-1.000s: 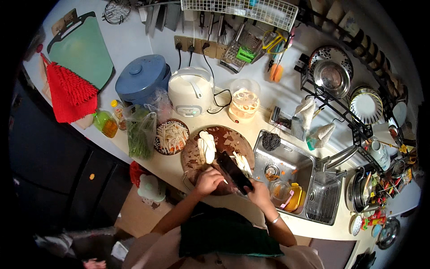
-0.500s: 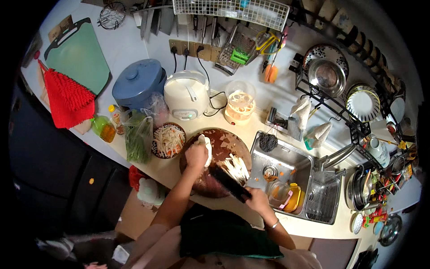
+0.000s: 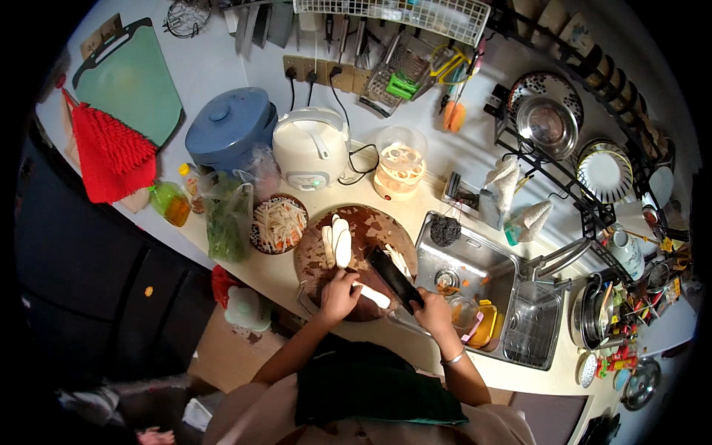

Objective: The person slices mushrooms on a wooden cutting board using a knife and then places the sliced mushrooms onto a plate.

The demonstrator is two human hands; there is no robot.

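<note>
The right hand (image 3: pixel 432 313) has its fingers closed around the handle of a dark knife (image 3: pixel 393 274), whose blade slants over the right side of the round board (image 3: pixel 311 276). At the near edge, the left hand's (image 3: pixel 340 298) bent fingers touch 1 white slice (image 3: pixel 374 297); I cannot tell if they pinch it. More slices (image 3: pixel 337 241) lie on the far left, cut strips (image 3: pixel 397 258) right of the blade.

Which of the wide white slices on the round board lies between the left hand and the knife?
The single slice low on the board, slanting from the left hand toward the knife; the other slices lie bunched beyond that hand.
</note>
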